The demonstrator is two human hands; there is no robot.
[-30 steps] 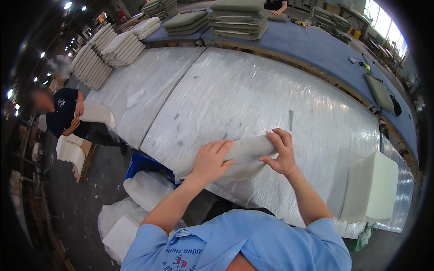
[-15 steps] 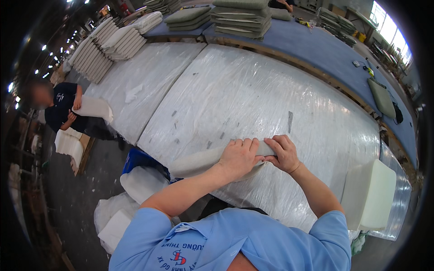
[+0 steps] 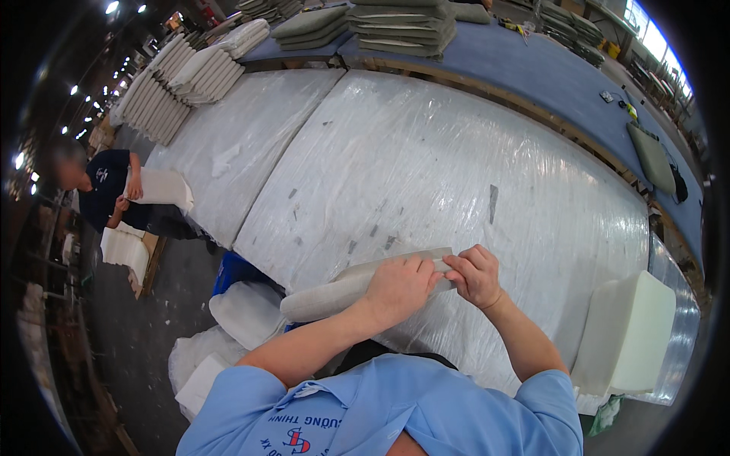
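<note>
A pale grey fabric-covered cushion (image 3: pixel 323 302) stands tilted near the front edge of the plastic-covered table, with its long edge slanting up to the right. My left hand (image 3: pixel 401 290) is closed over the cushion near its right end. Beside it, my right hand (image 3: pixel 475 277) pinches the fabric edge at that end, fingers and thumb pressed together. The two hands almost meet. My left hand and forearm hide part of the cushion's near side.
White foam pieces (image 3: pixel 635 334) stand at the table's right end. White cushions (image 3: pixel 247 313) lie at my left by a blue container (image 3: pixel 230 275). Across the plastic-covered table (image 3: pixel 426 175), a blue table (image 3: pixel 502 64) carries green cushion stacks (image 3: pixel 399 30). A co-worker (image 3: pixel 106 182) holds a white cushion (image 3: pixel 163 188).
The cushion has tipped so that more of its upper side shows. My right hand has moved slightly nearer me, and my left hand has shifted a little down with the cushion.
</note>
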